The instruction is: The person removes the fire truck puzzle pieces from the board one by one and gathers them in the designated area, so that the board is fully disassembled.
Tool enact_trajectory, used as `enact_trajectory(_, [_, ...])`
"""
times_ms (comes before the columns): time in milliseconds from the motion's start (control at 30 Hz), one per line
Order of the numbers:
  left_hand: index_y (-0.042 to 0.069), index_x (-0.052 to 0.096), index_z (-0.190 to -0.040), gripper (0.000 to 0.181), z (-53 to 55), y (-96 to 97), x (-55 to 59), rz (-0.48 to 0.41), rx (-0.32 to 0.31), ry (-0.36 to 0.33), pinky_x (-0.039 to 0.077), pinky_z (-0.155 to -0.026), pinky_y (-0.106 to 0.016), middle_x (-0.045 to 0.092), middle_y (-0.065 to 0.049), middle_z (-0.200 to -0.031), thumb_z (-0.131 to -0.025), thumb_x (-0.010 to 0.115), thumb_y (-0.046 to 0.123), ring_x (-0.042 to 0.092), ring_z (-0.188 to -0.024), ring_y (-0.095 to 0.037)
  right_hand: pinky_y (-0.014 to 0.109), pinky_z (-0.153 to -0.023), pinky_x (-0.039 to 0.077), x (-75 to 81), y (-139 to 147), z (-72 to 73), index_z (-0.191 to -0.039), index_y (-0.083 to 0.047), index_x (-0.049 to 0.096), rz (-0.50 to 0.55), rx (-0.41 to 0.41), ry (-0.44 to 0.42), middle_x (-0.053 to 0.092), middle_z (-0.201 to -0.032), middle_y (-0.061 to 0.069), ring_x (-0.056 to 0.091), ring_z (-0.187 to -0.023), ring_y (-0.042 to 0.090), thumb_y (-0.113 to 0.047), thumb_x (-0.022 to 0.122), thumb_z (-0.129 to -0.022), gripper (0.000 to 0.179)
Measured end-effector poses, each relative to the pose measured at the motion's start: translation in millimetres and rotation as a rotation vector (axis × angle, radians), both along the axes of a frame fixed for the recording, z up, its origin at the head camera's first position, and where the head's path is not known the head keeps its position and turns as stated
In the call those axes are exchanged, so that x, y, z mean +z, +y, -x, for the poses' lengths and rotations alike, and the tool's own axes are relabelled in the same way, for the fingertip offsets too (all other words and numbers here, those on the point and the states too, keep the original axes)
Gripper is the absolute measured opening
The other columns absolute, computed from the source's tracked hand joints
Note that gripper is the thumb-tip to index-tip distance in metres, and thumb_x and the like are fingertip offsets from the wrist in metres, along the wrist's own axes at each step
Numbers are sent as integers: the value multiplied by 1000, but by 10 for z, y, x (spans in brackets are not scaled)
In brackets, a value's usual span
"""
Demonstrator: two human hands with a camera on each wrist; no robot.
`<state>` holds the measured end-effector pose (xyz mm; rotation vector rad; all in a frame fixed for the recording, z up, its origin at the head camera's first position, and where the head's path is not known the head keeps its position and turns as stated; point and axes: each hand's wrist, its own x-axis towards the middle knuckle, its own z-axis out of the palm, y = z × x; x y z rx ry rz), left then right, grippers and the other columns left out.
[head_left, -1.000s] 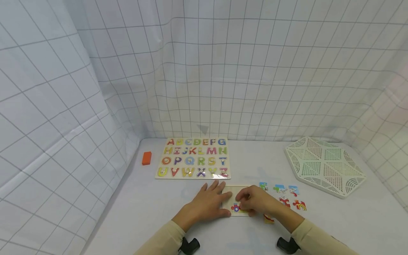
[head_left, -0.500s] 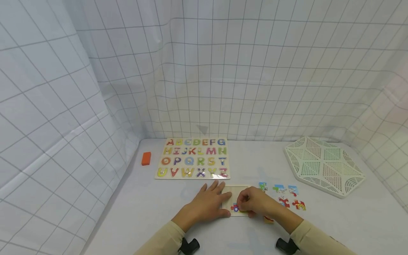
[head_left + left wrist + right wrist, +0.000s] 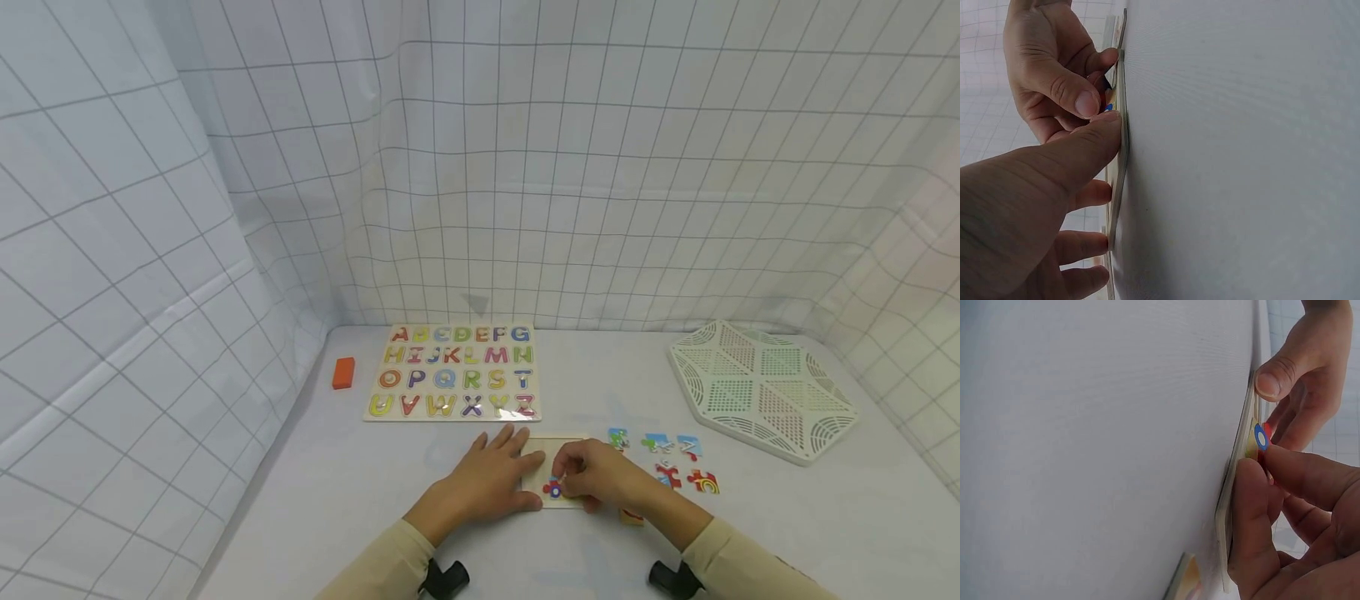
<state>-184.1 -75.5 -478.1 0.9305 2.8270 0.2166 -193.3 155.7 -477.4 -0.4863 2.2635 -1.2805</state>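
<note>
A shallow wooden puzzle tray (image 3: 538, 450) lies on the table between both hands. My left hand (image 3: 491, 477) rests on its left side with fingers spread, the thumb at the near edge. In the tray's near part sits a red puzzle piece with a blue ring (image 3: 555, 490). My right hand (image 3: 600, 472) is bent over the tray's right side, its curled thumb and fingertips pinching a puzzle piece right beside the blue ring (image 3: 1262, 436). That held piece is mostly hidden by the fingers. In the left wrist view, the left thumb (image 3: 1094, 140) presses along the tray's edge.
Several loose puzzle pieces (image 3: 703, 482) lie right of the tray, and one more piece (image 3: 632, 517) is partly under the right forearm. An alphabet board (image 3: 453, 367) lies behind, with an orange block (image 3: 343, 372) to its left. A white patterned hexagonal board (image 3: 761, 392) is at right.
The right hand's fingertips have shifted slightly over the tray beside the blue-ringed piece. The left hand has stayed in place on the tray.
</note>
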Motion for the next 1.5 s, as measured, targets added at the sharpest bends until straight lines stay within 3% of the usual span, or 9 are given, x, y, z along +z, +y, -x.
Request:
enact_trajectory(200, [29, 54, -149, 65, 6, -3, -13, -1, -3, -1, 32, -116, -61, 37, -10, -163, -93, 64, 60, 28, -153, -34, 30, -55, 52, 23, 16, 6, -98, -7, 69, 51, -23, -46, 60, -84, 4, 56, -68, 17, -7, 69, -93, 5])
enact_trajectory(500, [30, 52, -150, 66, 6, -3, -22, 5, -5, -15, 32, -116, -60, 36, -9, -164, -93, 64, 60, 26, -154, -33, 25, -56, 48, 19, 67, 28, -100, -2, 70, 138, -100, -155, 61, -88, 6, 53, -66, 15, -2, 66, -94, 8])
enact_trajectory(867, [30, 52, -151, 66, 13, -6, -30, 5, -9, -7, 31, -116, -61, 36, -9, -164, -93, 64, 61, 27, -154, -33, 25, -57, 51, 49, 229, 84, -108, -2, 68, 224, -87, -236, 62, -97, 7, 54, -68, 16, -12, 67, -97, 15])
enact_trajectory(1167, [31, 51, -151, 67, -10, -41, -35, 13, -3, -11, 32, -117, -60, 35, -9, -164, -93, 64, 60, 26, -154, -35, 20, -50, 35, 138, 726, -17, -114, 2, 63, 239, -123, -217, 60, -92, 4, 45, -64, 11, -16, 64, -99, 24])
enact_trajectory(1500, [30, 51, -151, 67, -7, -42, -34, 2, -5, -16, 31, -117, -61, 34, -9, -165, -93, 63, 60, 25, -154, -35, 20, -47, 28, 41, 1381, -229, -113, 3, 62, 142, -137, -228, 58, -90, 4, 42, -60, 9, -14, 61, -101, 22])
